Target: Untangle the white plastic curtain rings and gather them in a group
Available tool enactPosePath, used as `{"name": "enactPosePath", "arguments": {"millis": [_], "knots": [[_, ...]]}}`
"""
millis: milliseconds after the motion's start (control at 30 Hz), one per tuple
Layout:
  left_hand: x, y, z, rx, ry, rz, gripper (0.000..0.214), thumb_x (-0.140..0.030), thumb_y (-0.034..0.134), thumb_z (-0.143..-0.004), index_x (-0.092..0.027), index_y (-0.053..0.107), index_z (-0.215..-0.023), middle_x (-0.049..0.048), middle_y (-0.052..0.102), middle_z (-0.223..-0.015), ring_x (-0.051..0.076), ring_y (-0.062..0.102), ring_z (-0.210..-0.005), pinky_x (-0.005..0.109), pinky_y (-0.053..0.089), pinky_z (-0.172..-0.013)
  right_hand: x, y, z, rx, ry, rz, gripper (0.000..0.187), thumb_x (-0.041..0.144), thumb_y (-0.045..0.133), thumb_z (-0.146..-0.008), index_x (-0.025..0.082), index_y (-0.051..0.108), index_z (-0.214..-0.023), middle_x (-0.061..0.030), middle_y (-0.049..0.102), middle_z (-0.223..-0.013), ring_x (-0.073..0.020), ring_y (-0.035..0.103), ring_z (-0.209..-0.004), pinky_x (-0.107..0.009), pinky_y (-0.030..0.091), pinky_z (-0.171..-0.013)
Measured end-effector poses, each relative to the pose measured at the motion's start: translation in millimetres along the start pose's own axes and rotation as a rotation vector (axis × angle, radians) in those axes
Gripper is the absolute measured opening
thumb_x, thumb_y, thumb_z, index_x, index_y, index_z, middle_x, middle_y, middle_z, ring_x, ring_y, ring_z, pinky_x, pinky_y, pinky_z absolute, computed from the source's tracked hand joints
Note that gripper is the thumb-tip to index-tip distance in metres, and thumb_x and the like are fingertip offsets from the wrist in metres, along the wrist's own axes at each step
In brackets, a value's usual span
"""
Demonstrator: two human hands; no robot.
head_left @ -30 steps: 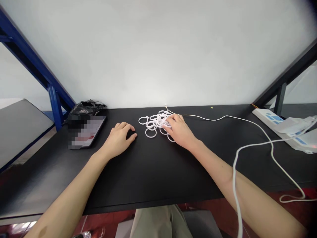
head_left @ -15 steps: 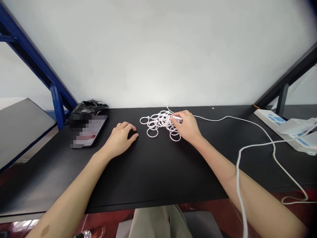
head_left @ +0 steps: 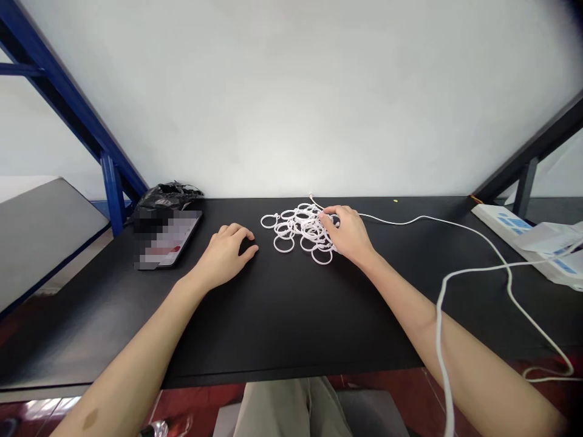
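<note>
A loose heap of thin white rings, each with a small knob on it, lies on the black table in front of me. My right hand is at the heap's right side, thumb and index finger curled close together around part of the rings. Its other fingers are hidden behind the hand, so how many rings it grips does not show. To the left of the heap, apart from it, my left hand rests on the table, fingers loosely curved, thumb and index finger spread, nothing between them.
At left lie a dark tablet-like device, partly blurred, and a crumpled black plastic bag. A white cable runs across the right side and over my right forearm. A white box with blue patches sits at far right. Blue frame bars stand at left.
The rings near my right hand have spread out and lie lower in the heap; a white bundle between its fingers shows less. My left hand keeps its pose. The view has shifted slightly.
</note>
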State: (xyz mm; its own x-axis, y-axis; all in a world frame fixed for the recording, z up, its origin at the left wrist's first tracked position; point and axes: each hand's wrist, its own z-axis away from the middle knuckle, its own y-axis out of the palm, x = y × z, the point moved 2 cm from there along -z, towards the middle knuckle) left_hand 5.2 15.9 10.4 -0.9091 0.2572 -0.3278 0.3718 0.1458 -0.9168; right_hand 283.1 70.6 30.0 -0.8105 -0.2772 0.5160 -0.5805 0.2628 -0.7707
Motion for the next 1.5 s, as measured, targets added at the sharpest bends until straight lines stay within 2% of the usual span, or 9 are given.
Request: {"name": "enactPosePath", "arguments": {"millis": [100,333,600,867,967,1100,1200,1333,1500], "knots": [[-1,-0.4,0,0.009,-0.006,0.001,0.024,-0.041,0.051,-0.091,-0.022,0.06,-0.102,0.0067,0.061,-0.112,0.028,0.051,-0.106,0.046,0.043,-0.094,1,4,2,0.06,-0.052,0.04,0.049,0.05,0.043,-0.095,0.015,0.064,-0.122,-0.0132,0.063,-0.127,-0.0295,0.05,-0.125,-0.045,0.038,-0.106],[0,0.6,0,-0.002,0.003,-0.005,0.024,-0.041,0.052,-0.09,-0.022,0.06,-0.101,0.0066,0.061,-0.111,0.028,0.052,-0.104,0.046,0.044,-0.092,6,9,8,0.363,-0.107,0.225,0.087,0.075,0.026,-0.09,0.016,0.033,-0.153,-0.0129,0.026,-0.161,-0.0348,0.013,-0.151,-0.052,0.017,-0.121],[1,1.5,0,-0.009,0.001,-0.008,0.024,-0.041,0.051,-0.091,-0.022,0.06,-0.101,0.0068,0.061,-0.111,0.028,0.052,-0.105,0.047,0.043,-0.092,3,13,11,0.421,-0.117,0.305,0.094,0.08,0.026,-0.086,0.019,0.02,-0.157,-0.0095,0.012,-0.165,-0.0366,0.001,-0.151,-0.054,0.01,-0.122],[2,2.3,0,-0.014,0.005,-0.01,0.023,-0.041,0.051,-0.09,-0.022,0.06,-0.1,0.0065,0.061,-0.11,0.028,0.052,-0.104,0.046,0.043,-0.093,12,9,12,0.336,-0.131,0.179,0.089,0.075,0.028,-0.089,0.015,0.026,-0.155,-0.0125,0.026,-0.161,-0.0356,0.01,-0.151,-0.054,0.015,-0.121],[2,1.6,0,-0.011,0.0,-0.005,0.024,-0.042,0.051,-0.091,-0.022,0.06,-0.101,0.0063,0.061,-0.111,0.027,0.052,-0.105,0.046,0.043,-0.093,17,2,10,0.196,-0.158,0.069,0.073,0.063,0.024,-0.097,0.011,0.041,-0.147,-0.0151,0.044,-0.151,-0.0332,0.028,-0.146,-0.051,0.025,-0.118],[1,1.1,0,0.0,-0.006,0.0,0.025,-0.043,0.051,-0.09,-0.022,0.06,-0.101,0.0066,0.061,-0.112,0.028,0.052,-0.106,0.047,0.043,-0.094,19,-6,9,0.009,-0.2,0.019,0.043,0.041,0.032,-0.1,0.015,0.063,-0.114,-0.0127,0.063,-0.118,-0.0285,0.053,-0.115,-0.046,0.042,-0.102],[1,1.3,0,-0.006,-0.002,0.002,0.025,-0.043,0.051,-0.09,-0.023,0.06,-0.101,0.0066,0.061,-0.111,0.028,0.052,-0.105,0.047,0.043,-0.094,21,-5,12,0.03,-0.278,0.045,0.025,0.034,0.045,-0.095,0.019,0.065,-0.095,-0.0099,0.064,-0.109,-0.0269,0.053,-0.108,-0.044,0.044,-0.098],[1,1.6,0,-0.01,0.009,0.002,0.025,-0.044,0.051,-0.09,-0.023,0.06,-0.101,0.0065,0.061,-0.112,0.028,0.053,-0.105,0.047,0.043,-0.094,24,0,18,0.117,-0.377,0.123,0.012,0.029,0.059,-0.086,0.021,0.066,-0.091,-0.0096,0.061,-0.115,-0.0286,0.051,-0.114,-0.047,0.043,-0.1],[0,1.0,1,-0.019,0.003,0.004,0.026,-0.044,0.049,-0.09,-0.022,0.06,-0.101,0.0074,0.061,-0.111,0.028,0.052,-0.105,0.048,0.043,-0.094,27,2,20,0.117,-0.403,0.141,0.014,0.024,0.053,-0.089,0.019,0.066,-0.089,-0.0112,0.061,-0.116,-0.0283,0.05,-0.113,-0.045,0.045,-0.099]]}}
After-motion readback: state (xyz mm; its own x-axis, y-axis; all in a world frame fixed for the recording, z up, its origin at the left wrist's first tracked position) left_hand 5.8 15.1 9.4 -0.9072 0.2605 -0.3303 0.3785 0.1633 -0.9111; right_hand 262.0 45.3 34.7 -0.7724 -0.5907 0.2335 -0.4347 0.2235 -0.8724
